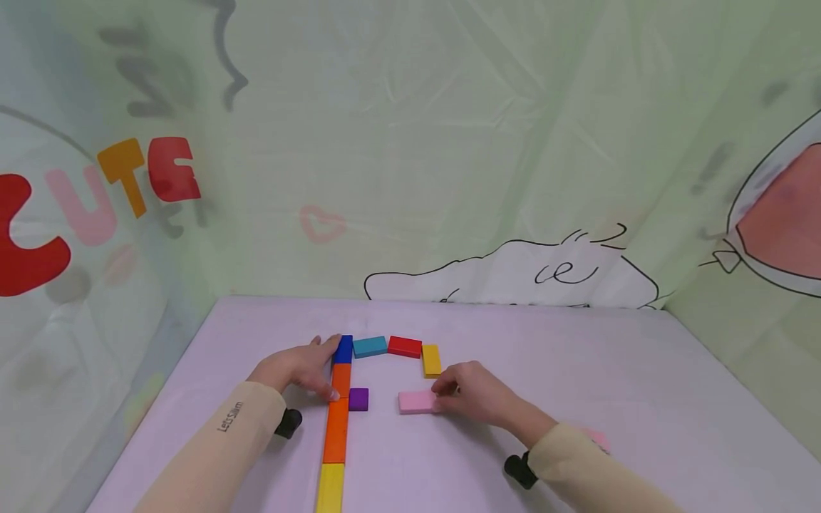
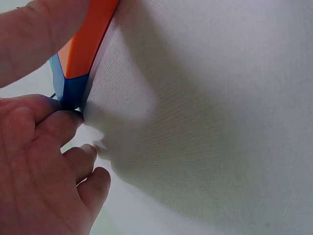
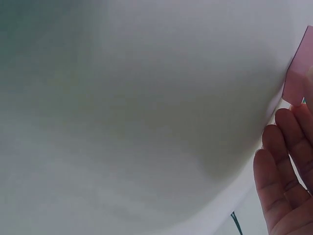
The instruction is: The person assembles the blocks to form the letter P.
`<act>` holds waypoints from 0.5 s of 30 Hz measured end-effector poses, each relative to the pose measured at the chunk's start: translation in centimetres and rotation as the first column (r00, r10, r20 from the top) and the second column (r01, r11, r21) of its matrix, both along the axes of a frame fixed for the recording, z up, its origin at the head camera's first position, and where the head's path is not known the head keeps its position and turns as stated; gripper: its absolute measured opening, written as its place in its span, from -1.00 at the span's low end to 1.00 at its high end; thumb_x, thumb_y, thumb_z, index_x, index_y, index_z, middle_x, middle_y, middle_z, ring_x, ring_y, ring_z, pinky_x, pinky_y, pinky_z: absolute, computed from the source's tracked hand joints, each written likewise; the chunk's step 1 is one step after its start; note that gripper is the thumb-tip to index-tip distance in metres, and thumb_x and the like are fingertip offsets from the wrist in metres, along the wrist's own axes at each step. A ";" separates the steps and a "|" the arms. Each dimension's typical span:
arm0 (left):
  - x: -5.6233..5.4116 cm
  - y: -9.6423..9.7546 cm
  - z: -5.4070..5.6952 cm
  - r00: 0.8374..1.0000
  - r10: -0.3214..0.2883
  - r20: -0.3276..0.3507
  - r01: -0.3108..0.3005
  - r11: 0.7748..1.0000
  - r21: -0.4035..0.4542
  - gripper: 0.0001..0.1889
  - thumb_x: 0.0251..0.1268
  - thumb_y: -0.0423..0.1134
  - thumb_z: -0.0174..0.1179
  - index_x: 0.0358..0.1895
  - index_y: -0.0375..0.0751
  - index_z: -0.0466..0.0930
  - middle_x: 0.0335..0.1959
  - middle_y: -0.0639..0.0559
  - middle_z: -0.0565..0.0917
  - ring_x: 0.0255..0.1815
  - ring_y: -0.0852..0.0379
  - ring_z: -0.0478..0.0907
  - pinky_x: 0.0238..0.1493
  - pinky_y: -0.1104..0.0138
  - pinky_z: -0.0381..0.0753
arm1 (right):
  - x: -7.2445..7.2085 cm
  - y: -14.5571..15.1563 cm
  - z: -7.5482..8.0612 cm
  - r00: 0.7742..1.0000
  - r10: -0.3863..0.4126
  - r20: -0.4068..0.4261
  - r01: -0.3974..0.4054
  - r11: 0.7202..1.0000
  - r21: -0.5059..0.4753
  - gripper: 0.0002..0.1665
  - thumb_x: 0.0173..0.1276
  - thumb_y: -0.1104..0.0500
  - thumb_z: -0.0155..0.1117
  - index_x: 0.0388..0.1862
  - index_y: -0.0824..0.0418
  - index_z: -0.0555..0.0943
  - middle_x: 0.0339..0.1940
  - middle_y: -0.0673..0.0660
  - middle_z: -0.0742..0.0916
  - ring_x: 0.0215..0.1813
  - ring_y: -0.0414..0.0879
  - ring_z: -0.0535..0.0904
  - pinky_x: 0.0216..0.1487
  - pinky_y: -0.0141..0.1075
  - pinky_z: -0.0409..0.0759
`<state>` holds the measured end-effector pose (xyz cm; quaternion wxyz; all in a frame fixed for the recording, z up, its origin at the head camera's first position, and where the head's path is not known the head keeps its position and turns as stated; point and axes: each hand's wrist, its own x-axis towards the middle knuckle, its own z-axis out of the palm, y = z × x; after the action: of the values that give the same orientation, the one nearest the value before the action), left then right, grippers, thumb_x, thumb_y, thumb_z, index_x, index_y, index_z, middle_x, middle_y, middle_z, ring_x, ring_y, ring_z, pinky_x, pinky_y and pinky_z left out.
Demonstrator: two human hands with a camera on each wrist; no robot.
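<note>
In the head view my left hand lies along a row of blocks, with a fingertip at the far end of the blue block. Its thumb touches the seam between the orange block and a second orange block. Other fingers curl loosely beside the row in the left wrist view. My right hand pinches the right end of a pink block between thumb and fingers. Left of that block, a purple block stands against the orange row. The right wrist view shows only the pink block's end.
Behind the hands, a light blue block, a red block and an upright-set yellow block form an arc. A longer yellow block continues the row nearest me. Another pink piece shows past my right sleeve. Printed cloth walls enclose the table.
</note>
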<state>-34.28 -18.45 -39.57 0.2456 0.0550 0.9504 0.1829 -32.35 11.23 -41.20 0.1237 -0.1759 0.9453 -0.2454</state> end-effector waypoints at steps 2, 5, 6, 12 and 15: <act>0.0 0.0 0.0 1.000 0.003 0.002 -0.003 1.000 0.007 0.11 0.17 -0.08 0.48 0.68 -0.13 -0.09 0.68 -0.27 0.02 0.70 -0.28 -0.09 0.54 -0.33 0.14 | 0.0 -0.3 0.0 1.000 -0.001 0.001 0.001 1.000 -0.002 -0.71 0.18 0.19 0.59 -0.10 0.17 0.80 -0.28 -0.04 0.78 -0.18 -0.17 0.60 0.00 -0.21 0.74; 0.0 0.0 0.0 1.000 -0.002 -0.001 0.002 1.000 0.008 0.10 0.18 -0.09 0.48 0.68 -0.14 -0.09 0.68 -0.27 0.02 0.70 -0.29 -0.09 0.54 -0.33 0.14 | 0.0 -0.7 -0.2 1.000 0.003 -0.003 -0.003 1.000 -0.004 -0.70 0.18 0.17 0.59 -0.08 0.17 0.80 -0.26 -0.03 0.79 -0.15 -0.16 0.61 0.01 -0.20 0.74; 0.0 0.0 0.0 1.000 -0.001 -0.002 0.001 1.000 0.009 0.10 0.18 -0.09 0.48 0.68 -0.14 -0.09 0.68 -0.27 0.02 0.70 -0.29 -0.09 0.54 -0.33 0.14 | 0.0 -0.8 -0.2 1.000 0.001 -0.002 -0.001 1.000 -0.004 -0.70 0.18 0.17 0.59 -0.08 0.17 0.80 -0.26 -0.03 0.79 -0.15 -0.16 0.61 0.00 -0.21 0.74; 0.1 0.1 0.2 1.000 0.001 -0.008 -0.001 1.000 -0.001 0.10 0.18 -0.09 0.48 0.67 -0.14 -0.07 0.68 -0.26 0.04 0.70 -0.28 -0.08 0.54 -0.32 0.15 | -0.2 -1.3 -0.4 1.000 0.012 -0.008 -0.012 1.000 -0.011 -0.69 0.18 0.16 0.59 -0.08 0.16 0.81 -0.24 -0.02 0.80 -0.13 -0.16 0.60 -0.02 -0.22 0.74; 0.1 0.1 0.2 1.000 0.003 -0.008 -0.003 1.000 -0.003 0.10 0.17 -0.10 0.49 0.67 -0.15 -0.07 0.68 -0.27 0.04 0.70 -0.29 -0.08 0.54 -0.32 0.16 | -0.2 -1.5 -0.4 1.000 0.023 -0.007 -0.023 1.000 -0.020 -0.69 0.19 0.16 0.59 -0.07 0.16 0.81 -0.25 -0.02 0.80 -0.14 -0.16 0.60 -0.02 -0.23 0.75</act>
<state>-34.17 -18.37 -39.34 0.2418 0.0540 0.9517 0.1815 -32.58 9.72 -41.60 0.1218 -0.1886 0.9411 -0.2530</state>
